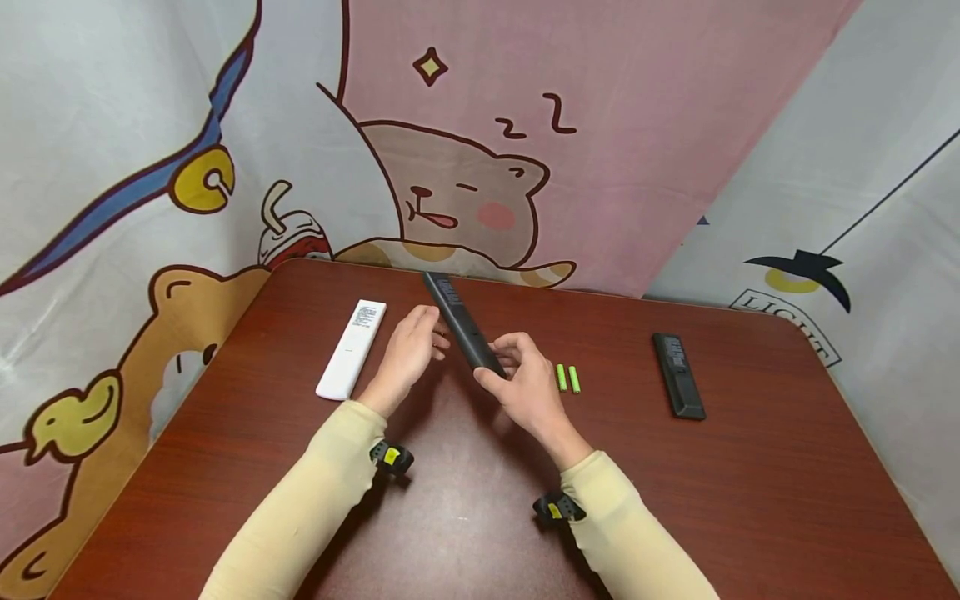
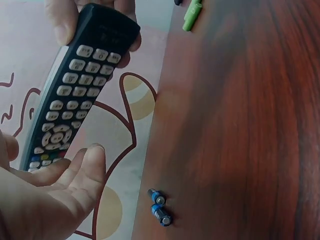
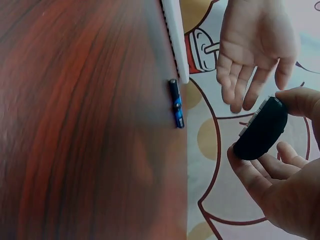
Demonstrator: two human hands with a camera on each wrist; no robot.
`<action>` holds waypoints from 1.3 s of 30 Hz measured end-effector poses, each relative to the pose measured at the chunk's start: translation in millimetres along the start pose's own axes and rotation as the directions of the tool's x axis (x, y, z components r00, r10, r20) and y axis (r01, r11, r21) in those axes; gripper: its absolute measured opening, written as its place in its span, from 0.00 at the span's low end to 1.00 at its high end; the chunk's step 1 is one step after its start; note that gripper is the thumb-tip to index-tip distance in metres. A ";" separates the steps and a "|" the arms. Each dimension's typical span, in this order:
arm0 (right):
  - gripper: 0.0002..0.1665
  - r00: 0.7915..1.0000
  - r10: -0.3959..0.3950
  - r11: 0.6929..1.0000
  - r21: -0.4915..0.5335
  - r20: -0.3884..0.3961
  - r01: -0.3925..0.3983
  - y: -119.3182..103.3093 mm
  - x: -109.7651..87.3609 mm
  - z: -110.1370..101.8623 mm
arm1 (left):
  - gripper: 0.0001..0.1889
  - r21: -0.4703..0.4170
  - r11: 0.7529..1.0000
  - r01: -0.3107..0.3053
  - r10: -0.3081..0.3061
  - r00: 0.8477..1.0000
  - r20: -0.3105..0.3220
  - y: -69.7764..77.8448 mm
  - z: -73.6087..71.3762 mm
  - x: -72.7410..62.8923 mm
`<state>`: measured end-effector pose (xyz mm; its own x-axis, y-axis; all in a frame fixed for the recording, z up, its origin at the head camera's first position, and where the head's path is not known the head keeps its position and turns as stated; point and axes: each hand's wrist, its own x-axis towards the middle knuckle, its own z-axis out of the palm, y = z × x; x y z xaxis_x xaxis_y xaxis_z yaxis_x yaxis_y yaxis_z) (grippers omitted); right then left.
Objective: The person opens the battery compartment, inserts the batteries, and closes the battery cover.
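Note:
A black remote control point(image 1: 467, 327) is held tilted above the table, its back with a printed label toward the head camera. My right hand point(image 1: 531, 388) grips its near end between thumb and fingers. Rows of pale buttons point(image 2: 79, 91) on its front face show in the left wrist view. By the far half of the remote is my left hand point(image 1: 407, 357); the right wrist view shows that palm point(image 3: 260, 37) with its fingers extended and nothing in them. Two blue batteries point(image 2: 160, 209) lie on the table, hidden in the head view.
To the left lies a white remote control point(image 1: 352, 348), label side up. Two green batteries point(image 1: 567, 378) sit just right of my right hand. Another black remote control point(image 1: 678, 377) lies farther right on the brown table point(image 1: 780, 467). A printed cloth point(image 1: 637, 150) hangs behind.

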<state>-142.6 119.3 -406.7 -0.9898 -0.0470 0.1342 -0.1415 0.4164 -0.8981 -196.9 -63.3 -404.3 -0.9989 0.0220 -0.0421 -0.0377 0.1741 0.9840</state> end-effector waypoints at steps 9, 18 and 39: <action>0.25 0.999 -0.045 0.998 0.033 0.027 0.044 -6.3 -2.8 13.3 | 0.26 -0.108 0.993 0.054 -0.055 0.999 0.000 -1.6 1.0 0.3; 0.30 0.993 -0.105 0.994 0.020 0.060 0.104 -9.5 -4.1 22.2 | 0.29 -0.246 0.966 0.080 -0.089 0.996 -0.026 -1.7 5.3 -2.6; 0.38 0.953 -0.260 0.966 0.040 0.157 0.257 -10.3 1.5 34.3 | 0.26 -0.230 0.973 -0.025 0.004 0.996 -0.094 -2.0 3.6 -8.3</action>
<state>-143.0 83.8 -411.6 -0.9084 -0.2959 0.2955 -0.3915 0.3535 -0.8496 -188.5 -60.3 -406.6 -0.9973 -0.0703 -0.0220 -0.0180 -0.0575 0.9982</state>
